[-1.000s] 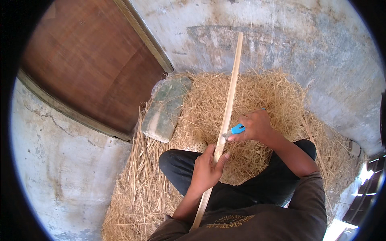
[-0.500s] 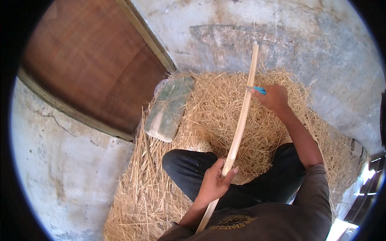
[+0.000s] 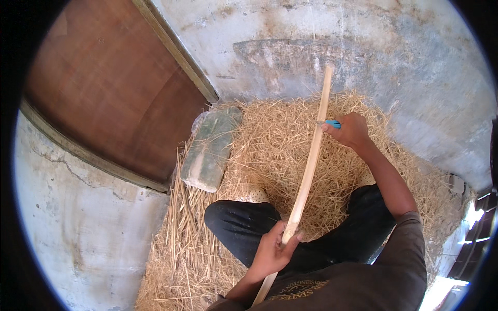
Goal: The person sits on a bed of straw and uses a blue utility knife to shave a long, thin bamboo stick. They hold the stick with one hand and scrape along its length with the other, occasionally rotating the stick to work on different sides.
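Note:
A long, pale strip of split bamboo (image 3: 309, 171) slants from my lap up toward the far wall. My left hand (image 3: 274, 248) is wrapped round its lower part, thumb on the right side, just above my waist. Farther up, my right hand (image 3: 348, 128) grips a small blue-handled knife (image 3: 332, 124). Its short blade lies against the strip, some way below the far tip. Most of the handle is hidden in my closed fingers. My legs are folded in dark trousers (image 3: 241, 223), with the strip passing between the knees.
Loose wood shavings (image 3: 280, 140) cover the ground around my legs. A worn greenish block (image 3: 208, 155) lies left of them, beside longer thin strips (image 3: 189, 217). A stained wall (image 3: 404, 62) rises ahead, and a brown wooden panel (image 3: 119, 88) stands at the left.
The whole view has shifted slightly, scene down and left. My right hand keeps the knife at about the same stretch of the strip; my left hand sits a little nearer my body.

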The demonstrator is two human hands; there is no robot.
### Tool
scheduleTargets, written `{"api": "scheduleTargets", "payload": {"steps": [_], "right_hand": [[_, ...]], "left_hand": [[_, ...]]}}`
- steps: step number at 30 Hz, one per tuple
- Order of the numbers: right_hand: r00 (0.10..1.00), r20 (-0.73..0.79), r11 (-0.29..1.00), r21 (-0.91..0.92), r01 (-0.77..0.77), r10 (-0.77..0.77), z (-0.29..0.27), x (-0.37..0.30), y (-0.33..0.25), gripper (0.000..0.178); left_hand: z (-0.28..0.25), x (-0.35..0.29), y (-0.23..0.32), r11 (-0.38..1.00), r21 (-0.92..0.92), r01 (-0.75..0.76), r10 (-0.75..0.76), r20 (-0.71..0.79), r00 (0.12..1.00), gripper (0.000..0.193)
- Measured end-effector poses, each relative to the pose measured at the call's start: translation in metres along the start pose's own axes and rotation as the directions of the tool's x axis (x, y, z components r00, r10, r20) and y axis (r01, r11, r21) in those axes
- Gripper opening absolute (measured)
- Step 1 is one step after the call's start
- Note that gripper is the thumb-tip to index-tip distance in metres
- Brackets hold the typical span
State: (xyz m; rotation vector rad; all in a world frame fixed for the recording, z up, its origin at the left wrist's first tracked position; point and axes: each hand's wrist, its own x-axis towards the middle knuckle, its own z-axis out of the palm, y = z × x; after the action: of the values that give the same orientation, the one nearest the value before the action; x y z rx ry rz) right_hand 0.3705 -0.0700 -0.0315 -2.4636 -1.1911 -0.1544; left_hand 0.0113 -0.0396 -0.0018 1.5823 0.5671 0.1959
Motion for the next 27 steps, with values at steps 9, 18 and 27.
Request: {"api": "scheduleTargets", "payload": {"steps": [9,18,27], "right_hand": [[0.995,-0.076,0.984,-0.163,-0.07,0.058,-0.017,0.042,0.073,0.072],[0.964,-0.084,0.935,-0.236,-0.267,0.254,-0.016,0.041,0.128,0.074],[0.75,-0.158,0.764,0.06,-0.642,0.643,0.017,0.018,0.215,0.09]], "left_hand": [[-0.001,-0.037,-0.007,0.992,0.119,0.029,-0.035,0.055,0.998,0.023],[0.0,-0.05,-0.014,0.979,0.103,0.178,-0.19,0.128,0.973,0.018],[-0.016,-0.05,-0.017,0.99,-0.005,0.142,-0.142,-0.096,0.985,0.017]]}}
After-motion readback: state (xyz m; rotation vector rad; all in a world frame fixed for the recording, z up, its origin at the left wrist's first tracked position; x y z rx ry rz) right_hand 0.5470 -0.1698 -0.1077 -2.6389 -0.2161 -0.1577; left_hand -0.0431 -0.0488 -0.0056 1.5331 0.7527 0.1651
